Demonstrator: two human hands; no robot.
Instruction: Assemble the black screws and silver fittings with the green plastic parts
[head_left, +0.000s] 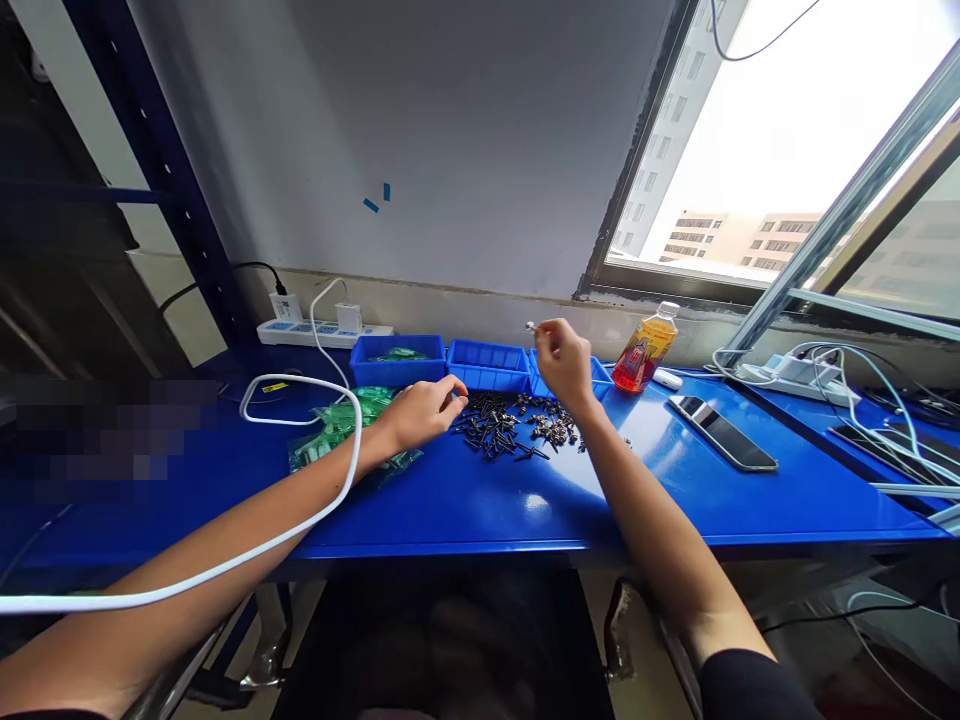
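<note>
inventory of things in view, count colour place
table: one, blue, centre
screws: many, black, mid table
metal bits: many, silvery, beside screws
bins: three, blue, behind screws
packets: several, green, left of screws
bottle: one, orange and red, right of bins
phone: one, black screen, right of bottle
power strips: two, white, both sides
cables: several, mostly white, both sides
tape pieces: two, blue, on wall
window: one, dark frame, upper right
left hand: one, bare, by screws
right hand: one, bare, by bins, pinching pale bit

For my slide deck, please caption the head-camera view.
Right hand pinches a small pale piece near blue bins, left hand beside dark screw-like parts on a blue table.
</note>
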